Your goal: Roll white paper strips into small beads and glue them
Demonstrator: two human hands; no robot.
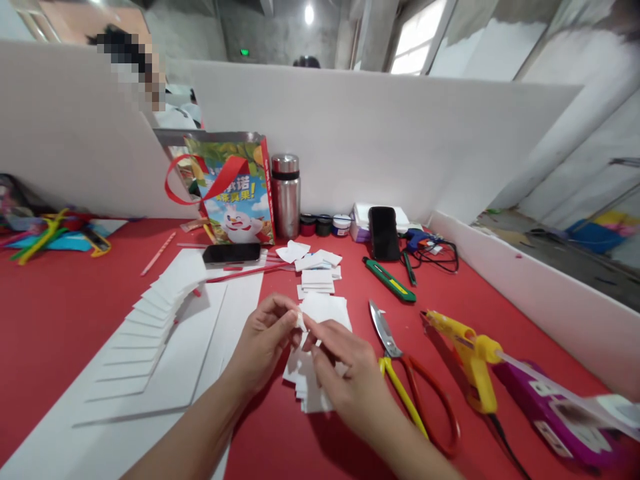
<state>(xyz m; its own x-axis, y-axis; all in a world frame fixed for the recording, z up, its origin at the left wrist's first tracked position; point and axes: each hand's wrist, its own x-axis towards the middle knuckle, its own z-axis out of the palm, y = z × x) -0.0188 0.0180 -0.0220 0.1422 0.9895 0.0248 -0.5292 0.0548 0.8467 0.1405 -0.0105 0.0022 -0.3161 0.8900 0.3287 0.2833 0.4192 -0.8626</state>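
Red tabletop (115, 277) fills the lower frame. Stepped white cards (143, 337) left of centre. Scissors (393, 350) right of centre, near the right hand (347, 367). Left hand (265, 343), centre, pinches a small white scrap (301, 322); right fingertips close at its edge. Risks, judged: overtight pinching could crease it; a rightward swing could nudge the scissors.

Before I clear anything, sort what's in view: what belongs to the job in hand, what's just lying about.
Belongs, by the look of it:
small white piece, between left hand and right hand
white cut pieces beneath
stepped white structure
shears
glue gun
green cutter

Probably just lying about:
steel bottle
printed bag
small jars
flat-lying phone
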